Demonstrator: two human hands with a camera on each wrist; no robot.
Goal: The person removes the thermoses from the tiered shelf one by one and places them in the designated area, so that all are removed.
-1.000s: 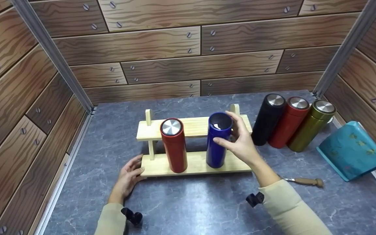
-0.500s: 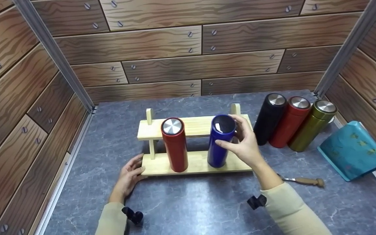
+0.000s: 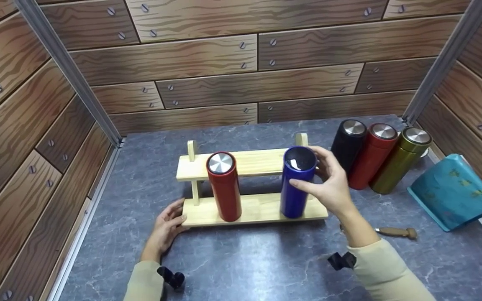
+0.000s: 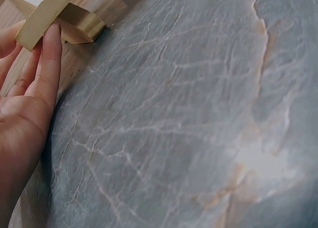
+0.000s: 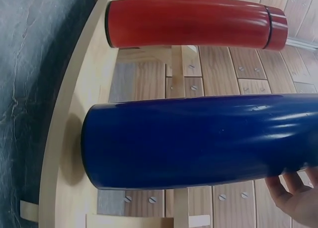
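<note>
A two-tier wooden rack (image 3: 259, 207) stands on the table, and my left hand (image 3: 165, 229) grips the left end of its lower board. In the left wrist view, thumb and fingers lie on either side of the board end (image 4: 40, 20). My right hand (image 3: 334, 186) holds a blue thermos bottle (image 3: 294, 198) near its top, thumb in front and fingers behind. The bottle is upright over the lower board's right part; whether its base (image 5: 92, 146) touches the wood I cannot tell. A red thermos bottle (image 3: 226, 196) with a silver lid stands on that board, left of the blue one.
Black (image 3: 347, 144), red (image 3: 370, 156) and olive-gold (image 3: 399, 161) thermos bottles stand together right of the rack, close to my right hand. A teal pouch (image 3: 454, 192) lies near the right wall. A wooden-handled tool (image 3: 398, 233) lies beyond my right wrist, partly hidden.
My right hand has shifted the blue thermos bottle rightward along the lower board, away from the red one. My left hand stays on the rack's end.
</note>
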